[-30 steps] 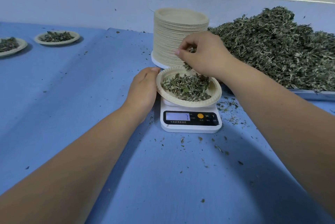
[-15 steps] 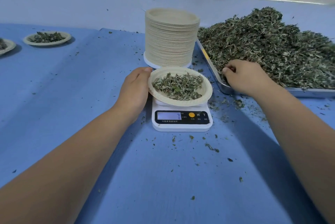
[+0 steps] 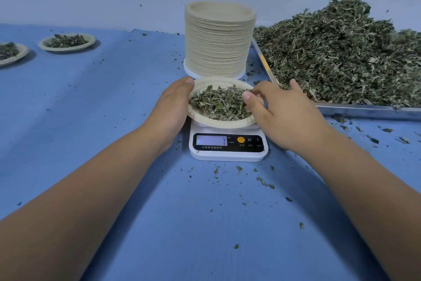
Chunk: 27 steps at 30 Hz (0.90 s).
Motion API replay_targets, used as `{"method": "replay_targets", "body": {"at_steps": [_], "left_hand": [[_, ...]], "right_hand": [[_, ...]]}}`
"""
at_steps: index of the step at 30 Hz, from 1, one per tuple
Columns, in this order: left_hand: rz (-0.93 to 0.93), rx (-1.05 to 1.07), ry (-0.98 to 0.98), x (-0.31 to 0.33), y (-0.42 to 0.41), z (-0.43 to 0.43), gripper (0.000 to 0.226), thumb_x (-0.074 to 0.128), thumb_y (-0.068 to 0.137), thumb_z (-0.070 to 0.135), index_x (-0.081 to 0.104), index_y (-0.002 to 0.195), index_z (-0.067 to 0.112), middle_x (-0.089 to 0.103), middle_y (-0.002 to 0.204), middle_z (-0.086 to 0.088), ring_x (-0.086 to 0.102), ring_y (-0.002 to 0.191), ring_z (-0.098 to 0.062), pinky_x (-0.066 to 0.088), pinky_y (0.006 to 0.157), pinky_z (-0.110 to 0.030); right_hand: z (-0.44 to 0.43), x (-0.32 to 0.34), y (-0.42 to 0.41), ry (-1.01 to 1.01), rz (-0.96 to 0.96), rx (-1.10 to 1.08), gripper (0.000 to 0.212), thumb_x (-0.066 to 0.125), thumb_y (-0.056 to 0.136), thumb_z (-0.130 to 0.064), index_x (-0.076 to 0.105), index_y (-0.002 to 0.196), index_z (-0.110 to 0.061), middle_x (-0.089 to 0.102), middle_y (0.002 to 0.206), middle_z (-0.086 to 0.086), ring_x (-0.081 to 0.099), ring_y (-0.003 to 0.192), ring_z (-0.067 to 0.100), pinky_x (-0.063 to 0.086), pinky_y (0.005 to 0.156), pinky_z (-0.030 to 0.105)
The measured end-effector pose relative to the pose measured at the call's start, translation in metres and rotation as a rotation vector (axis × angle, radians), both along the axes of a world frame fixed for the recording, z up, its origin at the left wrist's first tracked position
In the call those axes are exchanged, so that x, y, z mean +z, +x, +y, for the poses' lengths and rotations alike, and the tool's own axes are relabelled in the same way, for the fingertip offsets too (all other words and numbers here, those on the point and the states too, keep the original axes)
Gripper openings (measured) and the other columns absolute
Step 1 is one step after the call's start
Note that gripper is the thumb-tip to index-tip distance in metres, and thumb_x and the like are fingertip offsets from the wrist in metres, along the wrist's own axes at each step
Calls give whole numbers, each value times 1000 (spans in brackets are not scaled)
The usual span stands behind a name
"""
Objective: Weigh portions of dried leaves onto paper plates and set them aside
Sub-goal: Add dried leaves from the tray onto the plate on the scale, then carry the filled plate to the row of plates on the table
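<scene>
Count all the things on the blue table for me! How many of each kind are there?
Plates with leaves: 3 (one on the scale, two far left)
Stack of empty plates: 1
Scale: 1
Tray heaped with leaves: 1
Total: 6

three plates (image 3: 218, 124) (image 3: 68, 49) (image 3: 13, 60) of leaves (image 3: 218, 104); one stack (image 3: 218, 39); one scale (image 3: 227, 154); one tray (image 3: 364, 110)

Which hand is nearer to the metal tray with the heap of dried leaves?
Right. The right hand is at the right rim of the paper plate, close beside the metal tray; the left hand rests at the plate's left rim, farther off.
</scene>
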<state>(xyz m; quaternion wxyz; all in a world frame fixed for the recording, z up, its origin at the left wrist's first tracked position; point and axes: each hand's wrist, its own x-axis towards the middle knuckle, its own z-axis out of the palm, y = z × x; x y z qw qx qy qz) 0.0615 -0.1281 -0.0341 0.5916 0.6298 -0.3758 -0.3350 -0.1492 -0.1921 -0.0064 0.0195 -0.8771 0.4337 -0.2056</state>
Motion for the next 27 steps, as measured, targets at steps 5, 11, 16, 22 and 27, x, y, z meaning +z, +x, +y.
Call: {"method": "replay_targets", "body": {"at_steps": [5, 11, 16, 22, 27], "left_hand": [[358, 207, -19, 17, -6, 3, 28, 47, 100, 22, 66, 120, 23, 73, 110, -4, 73, 97, -23, 57, 92, -49], [489, 359, -76, 33, 4, 18, 40, 36, 99, 5, 65, 126, 13, 65, 119, -12, 69, 101, -30, 57, 88, -54], [538, 424, -87, 38, 35, 53, 38, 35, 98, 4, 65, 122, 10, 67, 114, -15, 70, 99, -33, 58, 86, -56], [538, 608, -106, 38, 97, 112, 32, 44, 96, 10, 63, 122, 12, 68, 109, -12, 69, 99, -30, 54, 93, -55], [482, 745, -132, 33, 156, 170, 22, 49, 94, 11, 63, 110, 9, 68, 91, -11, 71, 75, -24, 61, 80, -46]], "right_hand": [[4, -8, -5, 211, -228, 116, 39, 41, 95, -66, 57, 93, -30, 58, 63, -17, 60, 78, -6, 13, 125, 44], [20, -8, 6, 327, -194, 299, 50, 52, 73, -84, 61, 104, -46, 50, 148, -14, 8, 152, 3, -4, 125, 35], [36, -1, 44, 282, -255, 407, 52, 56, 70, -82, 63, 105, -45, 55, 133, -24, 18, 150, 4, 10, 123, 33], [71, -4, 128, 254, -238, 496, 54, 55, 65, -84, 63, 99, -42, 61, 111, -15, 58, 98, 10, 47, 88, 33], [101, -14, 208, 268, -214, 592, 49, 59, 70, -81, 62, 95, -39, 60, 109, -14, 56, 94, 7, 40, 72, 18]]}}
